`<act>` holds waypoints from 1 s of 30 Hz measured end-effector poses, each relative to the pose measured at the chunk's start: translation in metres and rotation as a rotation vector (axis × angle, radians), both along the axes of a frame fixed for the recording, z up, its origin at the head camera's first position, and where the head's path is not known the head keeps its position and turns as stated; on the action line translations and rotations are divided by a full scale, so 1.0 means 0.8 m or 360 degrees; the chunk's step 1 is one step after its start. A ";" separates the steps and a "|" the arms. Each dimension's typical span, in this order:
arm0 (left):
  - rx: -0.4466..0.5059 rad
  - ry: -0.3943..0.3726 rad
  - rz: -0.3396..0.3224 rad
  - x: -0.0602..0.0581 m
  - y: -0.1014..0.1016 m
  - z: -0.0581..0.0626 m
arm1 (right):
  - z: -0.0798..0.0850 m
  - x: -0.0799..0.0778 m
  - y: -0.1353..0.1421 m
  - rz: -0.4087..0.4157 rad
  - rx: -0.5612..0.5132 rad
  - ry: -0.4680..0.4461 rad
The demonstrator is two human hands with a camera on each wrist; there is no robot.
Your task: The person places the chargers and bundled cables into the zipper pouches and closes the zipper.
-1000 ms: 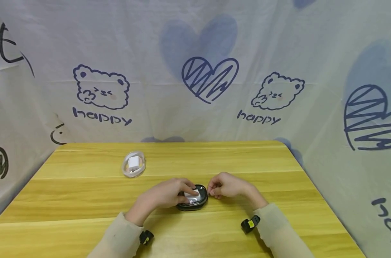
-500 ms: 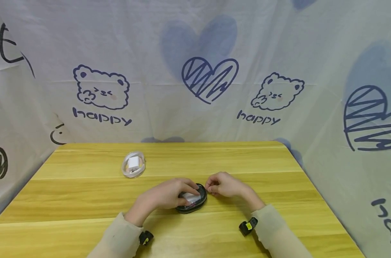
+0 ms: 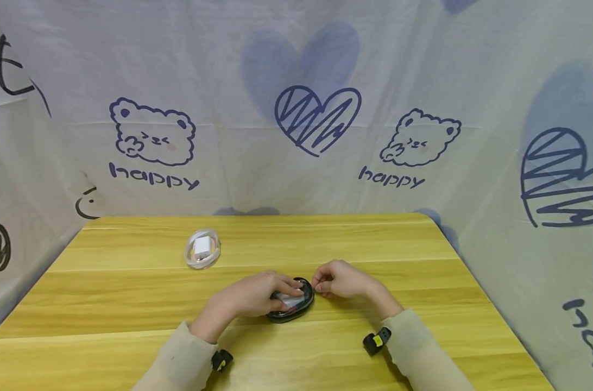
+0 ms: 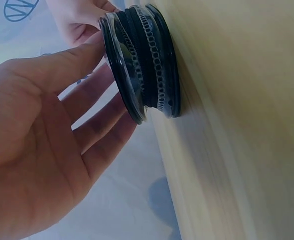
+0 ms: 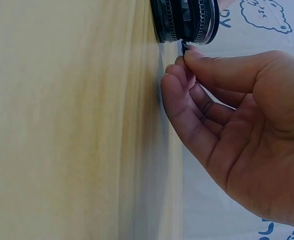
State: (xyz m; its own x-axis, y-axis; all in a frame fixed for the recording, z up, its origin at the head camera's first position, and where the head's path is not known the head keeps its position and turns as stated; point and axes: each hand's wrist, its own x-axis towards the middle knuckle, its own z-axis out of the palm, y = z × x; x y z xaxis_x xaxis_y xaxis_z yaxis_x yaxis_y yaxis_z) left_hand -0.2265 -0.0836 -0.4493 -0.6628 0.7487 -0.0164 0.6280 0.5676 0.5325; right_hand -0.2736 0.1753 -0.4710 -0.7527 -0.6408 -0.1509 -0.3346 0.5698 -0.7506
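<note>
A small oval zip pouch [image 3: 303, 304] with black edging and a clear top lies on the table, something whitish showing inside it. My left hand [image 3: 259, 293] rests over its top, the thumb and extended fingers pressing on the upper side. From the left wrist view, the zipper side of the pouch [image 4: 146, 60] faces the camera, and parts of the left fingers [image 4: 99, 127] are hidden behind its rim. At the pouch's right end my right hand [image 3: 342, 279] pinches the small black zipper pull [image 5: 184, 46] between thumb and index finger, its other fingers curled.
A white charger plug [image 3: 202, 247] with a coiled white cable [image 3: 189, 255] lies on the wooden table [image 3: 130, 309], behind and left of the pouch. A printed cloth [image 3: 238, 163] hangs behind the table and at its sides.
The pouch has turned slightly, its right end swinging away from me, mostly in the first half second. My right hand moved a little left and away with it. The charger has stayed put.
</note>
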 end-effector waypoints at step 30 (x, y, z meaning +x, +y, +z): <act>-0.0020 0.0010 0.0017 0.002 -0.001 0.001 | 0.004 0.001 0.003 0.0053 0.0046 -0.0003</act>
State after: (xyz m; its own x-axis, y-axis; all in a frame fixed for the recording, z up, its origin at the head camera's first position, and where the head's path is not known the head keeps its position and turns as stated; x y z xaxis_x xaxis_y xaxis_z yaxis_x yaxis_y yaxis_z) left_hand -0.2251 -0.0844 -0.4485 -0.6707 0.7414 -0.0216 0.6253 0.5808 0.5213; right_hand -0.2727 0.1779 -0.4678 -0.7308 -0.6608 -0.1714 -0.3521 0.5800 -0.7346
